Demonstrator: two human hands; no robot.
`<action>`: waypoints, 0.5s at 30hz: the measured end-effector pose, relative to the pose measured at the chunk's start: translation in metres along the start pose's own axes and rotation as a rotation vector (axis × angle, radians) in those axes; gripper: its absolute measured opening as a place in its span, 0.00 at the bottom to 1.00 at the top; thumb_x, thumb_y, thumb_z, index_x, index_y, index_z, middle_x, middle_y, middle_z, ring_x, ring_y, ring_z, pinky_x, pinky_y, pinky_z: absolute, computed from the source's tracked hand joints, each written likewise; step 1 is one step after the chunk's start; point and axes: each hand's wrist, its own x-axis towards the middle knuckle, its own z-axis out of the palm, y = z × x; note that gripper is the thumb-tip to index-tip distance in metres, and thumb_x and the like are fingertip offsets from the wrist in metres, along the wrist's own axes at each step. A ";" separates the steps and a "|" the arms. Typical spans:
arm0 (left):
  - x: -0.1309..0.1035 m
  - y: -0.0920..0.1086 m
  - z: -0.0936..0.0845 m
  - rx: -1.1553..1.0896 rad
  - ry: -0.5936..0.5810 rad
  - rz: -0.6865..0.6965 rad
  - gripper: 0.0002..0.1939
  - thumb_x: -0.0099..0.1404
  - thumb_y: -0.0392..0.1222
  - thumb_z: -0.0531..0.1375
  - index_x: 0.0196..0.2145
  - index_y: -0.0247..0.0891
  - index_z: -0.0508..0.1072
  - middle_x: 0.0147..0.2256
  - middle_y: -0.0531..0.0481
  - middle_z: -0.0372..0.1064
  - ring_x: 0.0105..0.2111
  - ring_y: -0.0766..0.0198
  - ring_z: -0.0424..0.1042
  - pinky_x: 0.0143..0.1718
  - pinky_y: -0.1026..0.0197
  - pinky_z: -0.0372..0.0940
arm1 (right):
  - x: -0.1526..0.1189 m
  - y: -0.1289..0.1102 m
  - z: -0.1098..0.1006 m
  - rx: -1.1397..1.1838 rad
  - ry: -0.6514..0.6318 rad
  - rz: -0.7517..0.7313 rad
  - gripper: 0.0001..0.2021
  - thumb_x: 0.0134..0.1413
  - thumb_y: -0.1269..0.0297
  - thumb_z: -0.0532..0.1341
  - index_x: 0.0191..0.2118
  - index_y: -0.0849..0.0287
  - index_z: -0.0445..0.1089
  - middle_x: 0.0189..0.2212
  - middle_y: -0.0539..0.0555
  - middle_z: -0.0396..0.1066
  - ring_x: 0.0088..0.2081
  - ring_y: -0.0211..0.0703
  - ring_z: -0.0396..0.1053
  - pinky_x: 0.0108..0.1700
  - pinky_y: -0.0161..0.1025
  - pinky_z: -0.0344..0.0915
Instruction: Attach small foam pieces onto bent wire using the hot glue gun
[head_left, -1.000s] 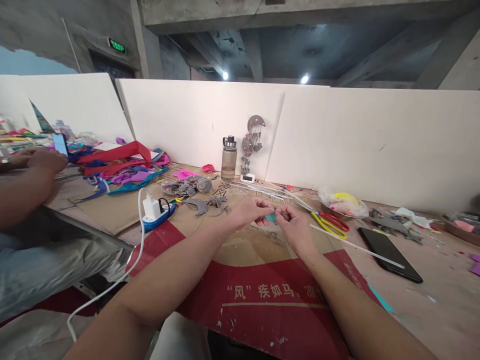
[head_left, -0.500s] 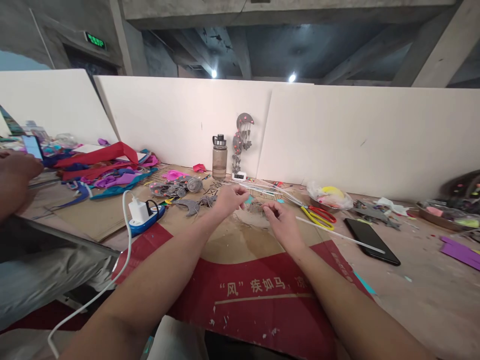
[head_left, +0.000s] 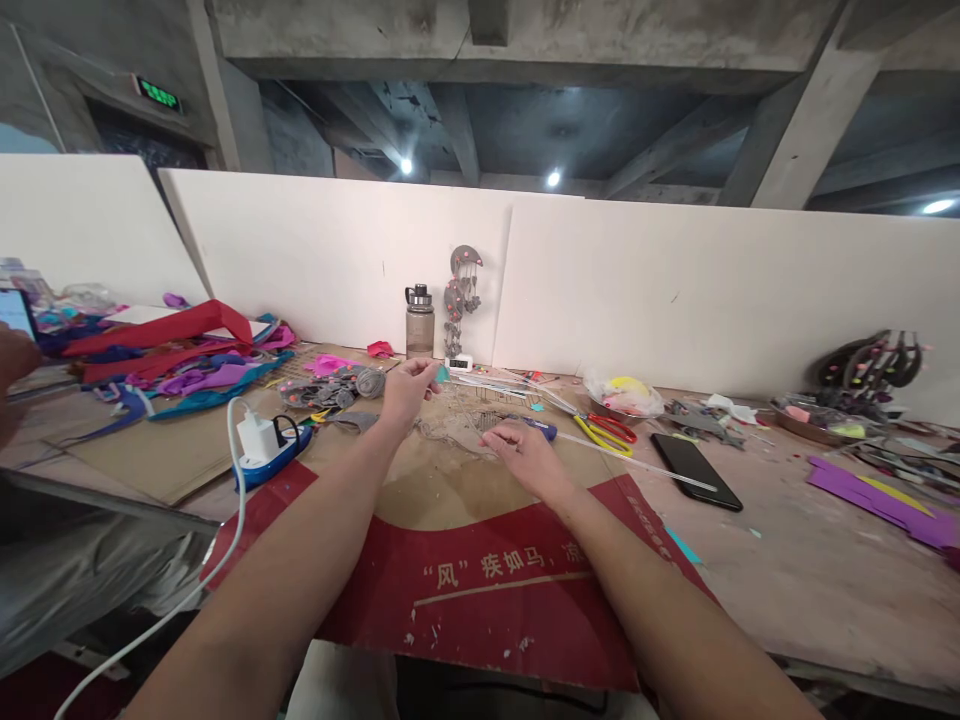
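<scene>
My left hand [head_left: 410, 393] is raised a little over the cardboard sheet [head_left: 480, 570], its thumb and fingertips pinched together. Whatever lies in that pinch is too fine to make out. Lower and to the right, my right hand [head_left: 525, 455] is also closed at the fingertips near the cardboard's pale, worn patch, and what it grips cannot be seen clearly. Just behind it shows a dark blue tool handle [head_left: 544, 428]. Grey felt pieces [head_left: 352, 421] and a ball of grey yarn [head_left: 370, 381] lie left of my left hand.
A water bottle [head_left: 420, 322] stands at the back beside a hanging grey moon ornament [head_left: 466, 258]. Rightward are scissors [head_left: 604, 437], a black phone [head_left: 694, 470] and a bowl [head_left: 622, 398]. A white charger [head_left: 257, 440] and felt strips [head_left: 161, 335] lie left, near another person's hand [head_left: 15, 360].
The view has shifted right and tilted up. My hands have moved slightly apart, the right one lower. A blue tool handle now shows behind my right hand.
</scene>
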 end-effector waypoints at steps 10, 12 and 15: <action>-0.020 0.003 0.020 0.099 -0.283 -0.030 0.14 0.55 0.50 0.62 0.29 0.35 0.72 0.17 0.54 0.67 0.16 0.72 0.62 0.18 0.69 0.56 | 0.010 0.057 -0.070 -0.211 0.512 0.319 0.15 0.55 0.57 0.52 0.35 0.60 0.72 0.30 0.54 0.73 0.33 0.44 0.67 0.38 0.39 0.59; -0.021 0.006 0.021 0.091 -0.294 -0.035 0.13 0.56 0.50 0.62 0.29 0.35 0.72 0.17 0.54 0.67 0.16 0.72 0.62 0.18 0.69 0.56 | 0.008 0.076 -0.084 -0.316 0.503 0.427 0.14 0.53 0.58 0.52 0.34 0.60 0.72 0.29 0.56 0.73 0.32 0.45 0.67 0.37 0.40 0.59; -0.022 0.011 0.021 0.068 -0.282 -0.030 0.14 0.56 0.50 0.62 0.30 0.35 0.72 0.18 0.53 0.68 0.18 0.71 0.64 0.19 0.69 0.57 | 0.003 0.094 -0.089 -0.358 0.428 0.462 0.12 0.51 0.57 0.54 0.27 0.58 0.70 0.24 0.55 0.71 0.29 0.45 0.67 0.33 0.40 0.59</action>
